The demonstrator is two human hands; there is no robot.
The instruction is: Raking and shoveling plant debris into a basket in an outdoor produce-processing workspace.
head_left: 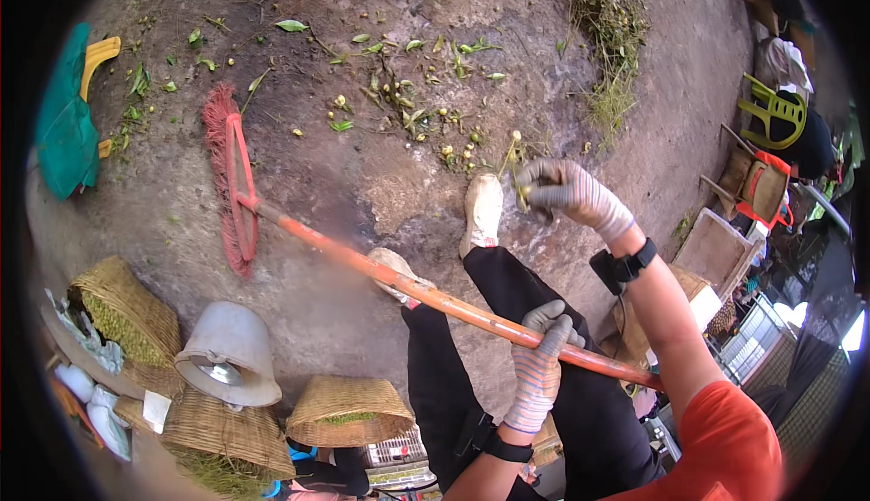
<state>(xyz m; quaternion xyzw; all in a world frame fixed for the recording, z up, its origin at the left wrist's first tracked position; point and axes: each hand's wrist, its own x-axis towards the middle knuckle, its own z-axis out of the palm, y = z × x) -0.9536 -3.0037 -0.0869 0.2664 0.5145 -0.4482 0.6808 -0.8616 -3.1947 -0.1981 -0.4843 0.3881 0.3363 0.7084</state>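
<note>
My left hand [536, 356], in a striped grey-palmed glove, is wrapped round the handle of a broom [426, 294]. The orange handle slants from my right hip down to the left, where the head with red bristles rests on the ground. My right hand [569, 195], gloved alike, is raised above my right shoe, its fingers pinched together on a thin green sprig [509, 152] with a small pale fruit at its tip. Just beyond my shoes lie loose leaves, twigs and small round yellow-green fruits [450, 152].
A heap of dry twigs [612, 39] lies far right. Wicker baskets [353, 399] and a white bucket [231, 342] stand at the lower left. A yellow chair [82, 93] with green cloth is at the left edge. A green chair [778, 113] and a wooden tray [716, 252] are at the right.
</note>
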